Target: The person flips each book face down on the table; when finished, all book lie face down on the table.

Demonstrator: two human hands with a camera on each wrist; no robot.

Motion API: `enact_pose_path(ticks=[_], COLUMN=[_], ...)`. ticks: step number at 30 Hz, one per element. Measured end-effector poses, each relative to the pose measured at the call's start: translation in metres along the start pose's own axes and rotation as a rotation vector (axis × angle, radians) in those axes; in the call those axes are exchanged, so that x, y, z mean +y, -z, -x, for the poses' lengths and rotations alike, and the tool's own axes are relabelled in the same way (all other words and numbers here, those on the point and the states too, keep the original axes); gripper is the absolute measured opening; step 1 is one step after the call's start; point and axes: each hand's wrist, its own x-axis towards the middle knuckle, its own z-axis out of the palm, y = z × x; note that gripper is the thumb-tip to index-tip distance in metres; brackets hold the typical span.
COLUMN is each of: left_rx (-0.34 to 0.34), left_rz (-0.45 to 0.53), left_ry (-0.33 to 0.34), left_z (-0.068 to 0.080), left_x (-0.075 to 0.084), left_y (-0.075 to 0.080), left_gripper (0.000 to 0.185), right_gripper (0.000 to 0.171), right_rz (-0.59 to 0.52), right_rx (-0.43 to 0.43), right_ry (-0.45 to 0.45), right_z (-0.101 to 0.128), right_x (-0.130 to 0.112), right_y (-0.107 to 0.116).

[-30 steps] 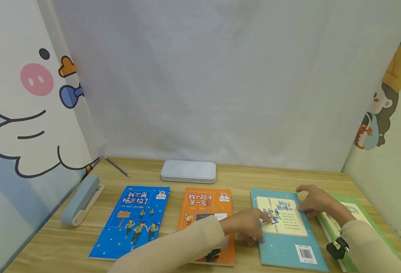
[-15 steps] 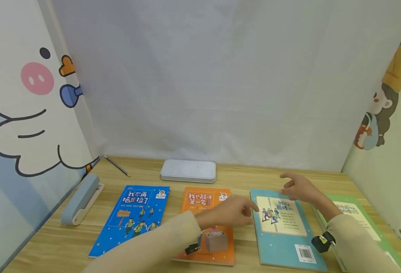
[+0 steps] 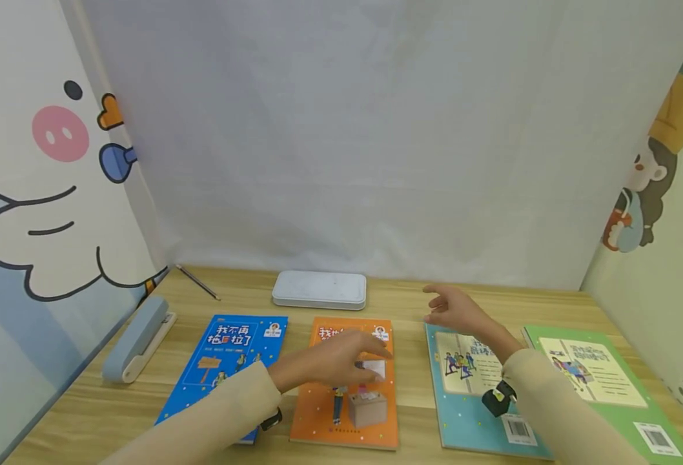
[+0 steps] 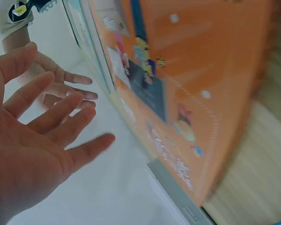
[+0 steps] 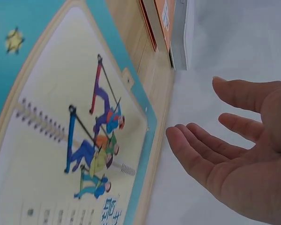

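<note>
Four is not counted here; several thin books lie in a row on the wooden table. My left hand (image 3: 338, 358) hovers over the orange book (image 3: 344, 416), fingers loosely bent and holding nothing; the left wrist view shows its palm and spread fingers (image 4: 91, 152). My right hand (image 3: 460, 313) hangs above the top edge of the teal book (image 3: 463, 426), also holding nothing, its fingers relaxed in the right wrist view. To the left lies a blue book (image 3: 225, 361), partly behind my left sleeve. A green book (image 3: 605, 413) lies at the right, beside my right forearm.
A white case (image 3: 319, 289) lies at the back of the table (image 3: 248, 294). A pencil (image 3: 198, 282) rests at the back left, and a blue-grey stapler (image 3: 139, 339) stands near the left edge. A white curtain closes off the back.
Both hands have lifted off the teal book and moved left, the left hand to above the orange book. The books have stayed in place.
</note>
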Motion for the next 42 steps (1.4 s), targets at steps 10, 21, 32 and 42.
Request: enact_pose_path(ticks=[10, 21, 32, 42], left_rx=[-0.039, -0.114, -0.168, -0.159], left_rz=[-0.129, -0.102, -0.124, -0.15], left_ry=[-0.038, 0.104, 0.113, 0.116], left_z=[0.031, 0.056, 0.062, 0.062], left_x=[-0.019, -0.023, -0.017, -0.016], left_y=[-0.009, -0.017, -0.021, -0.025], left_gripper=[0.044, 0.06, 0.071, 0.072], right_gripper=[0.064, 0.066, 0.061, 0.059], right_rz=[-0.052, -0.115, -0.043, 0.037], right_rx=[-0.088, -0.11, -0.063, -0.065], right_ry=[-0.001, -0.011, -0.053, -0.086], right_z=[-0.02, -0.032, -0.036, -0.035], right_x=[-0.019, -0.025, -0.029, -0.037], right_y=[-0.026, -0.051, -0.066, -0.069])
